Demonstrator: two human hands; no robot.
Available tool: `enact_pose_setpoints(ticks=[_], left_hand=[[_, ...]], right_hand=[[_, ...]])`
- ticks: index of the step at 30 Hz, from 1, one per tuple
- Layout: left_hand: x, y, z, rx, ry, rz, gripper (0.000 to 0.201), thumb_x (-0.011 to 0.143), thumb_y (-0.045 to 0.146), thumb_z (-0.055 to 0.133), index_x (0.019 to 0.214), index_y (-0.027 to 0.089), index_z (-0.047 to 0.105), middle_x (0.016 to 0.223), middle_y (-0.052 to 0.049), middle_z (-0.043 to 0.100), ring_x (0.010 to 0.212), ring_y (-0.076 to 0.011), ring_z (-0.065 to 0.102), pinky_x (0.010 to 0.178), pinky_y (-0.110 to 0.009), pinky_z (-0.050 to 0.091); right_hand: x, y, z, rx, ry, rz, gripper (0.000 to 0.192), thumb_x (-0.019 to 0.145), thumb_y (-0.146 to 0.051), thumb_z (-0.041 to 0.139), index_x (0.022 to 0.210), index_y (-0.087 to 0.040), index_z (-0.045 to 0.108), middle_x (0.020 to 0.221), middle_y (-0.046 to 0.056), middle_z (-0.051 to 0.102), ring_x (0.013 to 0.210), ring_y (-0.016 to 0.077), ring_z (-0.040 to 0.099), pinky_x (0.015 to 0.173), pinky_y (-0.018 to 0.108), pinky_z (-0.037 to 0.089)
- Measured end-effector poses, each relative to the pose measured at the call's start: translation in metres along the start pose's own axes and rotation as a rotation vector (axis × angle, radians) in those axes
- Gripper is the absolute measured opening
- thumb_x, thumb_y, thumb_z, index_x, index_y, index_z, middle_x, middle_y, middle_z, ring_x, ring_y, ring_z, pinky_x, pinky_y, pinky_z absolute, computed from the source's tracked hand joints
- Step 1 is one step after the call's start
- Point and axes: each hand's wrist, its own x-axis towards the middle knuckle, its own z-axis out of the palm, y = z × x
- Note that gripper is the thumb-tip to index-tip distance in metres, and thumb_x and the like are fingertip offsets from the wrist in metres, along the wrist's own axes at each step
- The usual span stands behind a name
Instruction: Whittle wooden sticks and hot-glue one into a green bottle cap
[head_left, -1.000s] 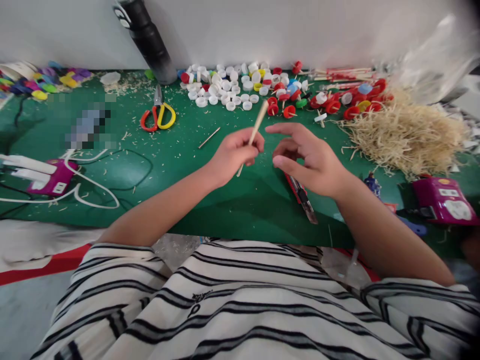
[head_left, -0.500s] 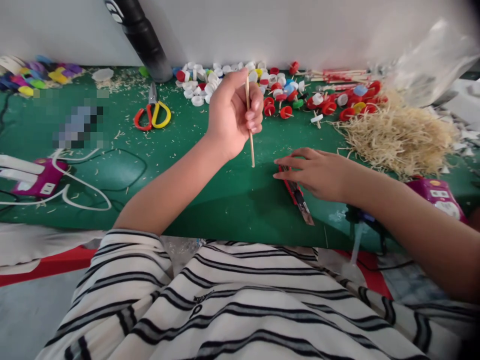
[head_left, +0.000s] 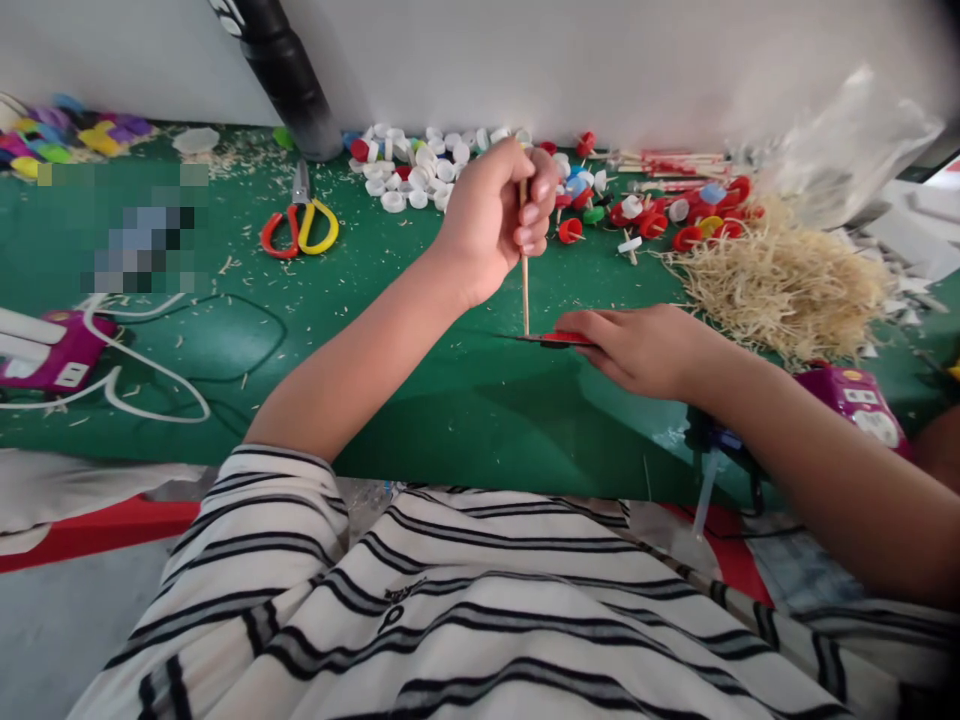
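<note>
My left hand [head_left: 499, 215] is closed around a thin wooden stick [head_left: 526, 295], which points down toward the green table. My right hand [head_left: 637, 350] grips a red utility knife [head_left: 564, 339], raised over the table with its blade reaching left. The blade passes at the lower tip of the stick; whether the two touch I cannot tell. Behind my left hand lie white bottle caps [head_left: 427, 160]. Red caps with short sticks through them [head_left: 652, 222] are to its right.
Red-and-yellow scissors [head_left: 300, 225] and a black bottle [head_left: 292, 90] stand left of the caps. A heap of pale shavings [head_left: 784, 280] lies at right, by a purple power socket [head_left: 855, 400]. A second purple socket [head_left: 71, 365] with white cables is at left.
My right hand has picked the utility knife up off the table and turned its blade leftward to the stick's lower end. My left hand, with the stick, has shifted slightly right.
</note>
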Motion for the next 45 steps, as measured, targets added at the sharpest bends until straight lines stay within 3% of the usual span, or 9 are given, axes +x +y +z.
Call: enact_pose_setpoints(ticks=[3, 6, 11, 15, 22, 28, 34, 39, 45], left_hand=[[0.000, 0.001, 0.002, 0.151, -0.047, 0.018, 0.031, 0.097, 0.012, 0.047, 0.068, 0.022, 0.051, 0.054, 0.000, 0.043, 0.047, -0.0118, 0.039, 0.049, -0.024, 0.034], [0.001, -0.002, 0.005, 0.278, -0.078, 0.087, 0.037, 0.099, 0.015, 0.050, 0.063, 0.020, 0.052, 0.055, 0.000, 0.040, 0.047, -0.0097, 0.038, 0.050, -0.022, 0.032], [0.008, -0.009, 0.007, 0.533, -0.162, 0.232, 0.056, 0.110, 0.027, 0.044, 0.055, 0.017, 0.050, 0.056, 0.004, 0.028, 0.046, -0.0050, 0.025, 0.049, -0.020, 0.024], [0.013, -0.013, 0.010, 0.603, -0.128, 0.275, 0.053, 0.110, 0.023, 0.045, 0.058, 0.019, 0.048, 0.055, 0.005, 0.025, 0.046, -0.0047, 0.022, 0.049, -0.020, 0.020], [0.018, -0.017, 0.013, 0.417, -0.050, 0.233, 0.049, 0.106, 0.017, 0.054, 0.057, 0.016, 0.048, 0.049, 0.004, 0.029, 0.043, -0.0015, 0.020, 0.046, -0.018, 0.009], [0.024, -0.012, 0.003, 0.390, -0.018, 0.216, 0.048, 0.103, 0.017, 0.059, 0.057, 0.019, 0.047, 0.046, 0.004, 0.031, 0.041, -0.0038, 0.019, 0.043, -0.021, 0.013], [0.024, -0.010, -0.003, 0.418, -0.053, 0.234, 0.044, 0.102, 0.019, 0.059, 0.059, 0.022, 0.049, 0.048, 0.003, 0.034, 0.043, -0.0062, 0.022, 0.041, -0.020, 0.019], [0.018, -0.008, 0.000, 0.346, 0.060, 0.167, 0.042, 0.101, 0.018, 0.062, 0.062, 0.022, 0.046, 0.049, 0.004, 0.034, 0.043, -0.0063, 0.023, 0.040, -0.019, 0.019], [0.019, -0.012, 0.004, 0.413, 0.024, 0.245, 0.045, 0.102, 0.014, 0.058, 0.060, 0.019, 0.047, 0.046, 0.005, 0.033, 0.040, -0.0032, 0.022, 0.043, -0.020, 0.014]], right_hand=[[0.002, -0.003, -0.006, -0.039, 0.003, 0.088, 0.058, 0.111, -0.037, 0.034, 0.169, -0.035, 0.044, 0.118, 0.007, 0.077, 0.062, 0.0167, 0.053, 0.057, 0.032, 0.025], [0.003, -0.003, -0.010, -0.115, 0.005, 0.136, 0.063, 0.109, -0.026, 0.029, 0.168, -0.045, 0.045, 0.104, 0.005, 0.073, 0.062, 0.0162, 0.049, 0.057, 0.033, 0.023], [-0.003, -0.006, -0.002, -0.146, 0.077, 0.256, 0.063, 0.110, -0.028, 0.028, 0.167, -0.043, 0.048, 0.099, 0.008, 0.069, 0.064, 0.0185, 0.049, 0.056, 0.034, 0.025], [-0.007, -0.011, 0.009, -0.050, 0.089, 0.317, 0.060, 0.112, -0.034, 0.027, 0.169, -0.041, 0.046, 0.100, 0.008, 0.070, 0.063, 0.0186, 0.050, 0.057, 0.034, 0.032], [-0.006, -0.021, 0.023, 0.193, 0.117, 0.337, 0.059, 0.115, -0.040, 0.029, 0.173, -0.035, 0.040, 0.104, 0.008, 0.072, 0.083, 0.0223, 0.067, 0.069, 0.033, 0.046], [-0.011, -0.031, 0.041, 0.073, -0.008, 0.342, 0.058, 0.115, -0.036, 0.033, 0.172, -0.039, 0.039, 0.105, 0.005, 0.074, 0.079, 0.0196, 0.067, 0.062, 0.031, 0.037], [-0.015, -0.035, 0.039, -0.012, -0.102, 0.326, 0.058, 0.115, -0.039, 0.030, 0.172, -0.044, 0.036, 0.102, 0.005, 0.073, 0.070, 0.0180, 0.061, 0.056, 0.032, 0.025], [-0.023, -0.033, 0.040, 0.017, -0.112, 0.323, 0.059, 0.114, -0.039, 0.029, 0.173, -0.042, 0.035, 0.102, 0.005, 0.073, 0.072, 0.0183, 0.064, 0.056, 0.031, 0.026], [-0.046, -0.034, 0.042, 0.090, -0.061, 0.336, 0.058, 0.114, -0.042, 0.030, 0.171, -0.036, 0.042, 0.105, 0.007, 0.076, 0.074, 0.0189, 0.066, 0.055, 0.031, 0.031]])
